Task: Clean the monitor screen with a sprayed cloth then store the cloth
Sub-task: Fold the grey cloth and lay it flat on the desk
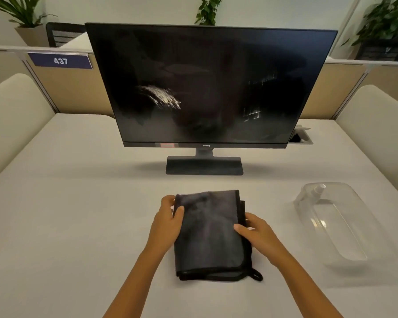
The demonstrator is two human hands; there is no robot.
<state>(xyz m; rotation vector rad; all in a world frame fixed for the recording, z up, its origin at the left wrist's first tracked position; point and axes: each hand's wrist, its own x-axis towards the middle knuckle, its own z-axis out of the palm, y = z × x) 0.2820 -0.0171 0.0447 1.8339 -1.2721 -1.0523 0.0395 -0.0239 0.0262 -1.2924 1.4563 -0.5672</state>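
Observation:
A dark grey folded cloth (210,235) with black edging lies on the white desk in front of me. My left hand (167,222) grips its upper left edge, thumb on top. My right hand (256,235) holds its right edge, thumb over the fold. Behind the cloth stands a black monitor (207,88), switched off, with whitish smears left of centre and streaks at the lower right of the screen. To the right, a clear plastic box (345,235) holds a clear spray bottle (313,195) lying on its side.
The monitor's base (203,165) sits mid-desk. A cable port (302,136) opens in the desk behind the screen's right corner. Beige partitions with a "437" sign (60,60) ring the desk; plants stand beyond.

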